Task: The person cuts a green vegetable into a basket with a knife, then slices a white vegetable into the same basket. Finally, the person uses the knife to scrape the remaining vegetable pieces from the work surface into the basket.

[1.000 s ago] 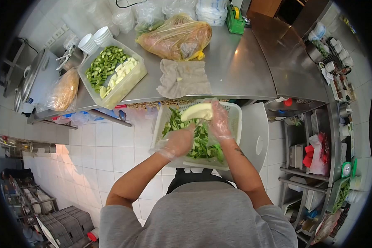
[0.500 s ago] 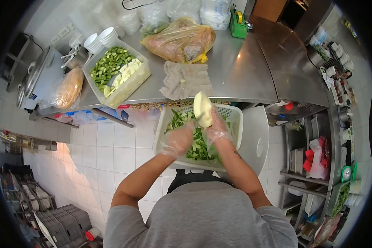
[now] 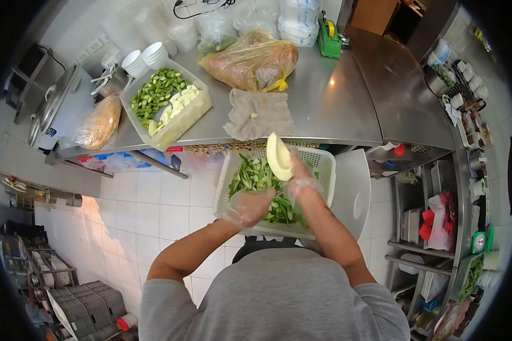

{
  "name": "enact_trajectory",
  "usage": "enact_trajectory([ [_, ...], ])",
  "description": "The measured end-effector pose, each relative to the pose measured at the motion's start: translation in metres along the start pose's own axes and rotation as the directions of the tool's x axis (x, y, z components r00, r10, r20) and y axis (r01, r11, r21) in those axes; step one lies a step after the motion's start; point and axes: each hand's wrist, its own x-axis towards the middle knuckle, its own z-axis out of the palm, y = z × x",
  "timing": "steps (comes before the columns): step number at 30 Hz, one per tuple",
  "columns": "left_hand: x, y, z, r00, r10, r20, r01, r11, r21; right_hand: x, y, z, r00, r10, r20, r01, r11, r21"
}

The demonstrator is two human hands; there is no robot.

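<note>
My right hand point(image 3: 302, 177), in a clear plastic glove, grips a pale, long piece of peeled vegetable point(image 3: 279, 157), its upper end tilted up and left. To its lower left, my left hand point(image 3: 252, 206), also gloved, is closed around a thin tool point(image 3: 279, 193), mostly hidden, that points at the base of the vegetable. Both hands are over a white perforated basket point(image 3: 327, 165) holding green leafy vegetables point(image 3: 255, 175). On the counter, a translucent bin point(image 3: 193, 122) holds cut green pieces point(image 3: 156, 94) and pale chunks point(image 3: 182, 101).
The steel counter point(image 3: 335, 108) carries a beige cloth point(image 3: 259, 115), a yellow-bagged item point(image 3: 250, 61), a green tape dispenser point(image 3: 328, 41) and stacked white bowls point(image 3: 153, 54). A round white surface point(image 3: 355, 199) stands right of the basket. Shelves point(image 3: 421, 250) are on the right.
My left hand has moved slightly down and its blur is gone, showing the thin tool. The vegetable and my right hand have shifted slightly down and right. The whole view has shifted a little.
</note>
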Motion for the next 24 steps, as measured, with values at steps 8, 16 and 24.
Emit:
enact_trajectory([
  [8,-0.011,-0.020,0.005,0.984,-0.106,0.143,0.114,0.992,-0.048,0.025,-0.001,-0.038,0.970,-0.129,0.204,0.164,0.973,-0.165],
  [16,-0.019,-0.032,-0.008,0.904,-0.391,-0.173,0.227,0.782,-0.581,0.029,-0.029,0.022,0.944,-0.313,0.100,0.329,0.900,-0.286],
  [24,-0.003,-0.077,-0.093,0.952,-0.297,0.074,0.115,0.124,-0.986,0.026,-0.028,0.066,0.851,-0.477,0.220,0.510,0.651,-0.562],
])
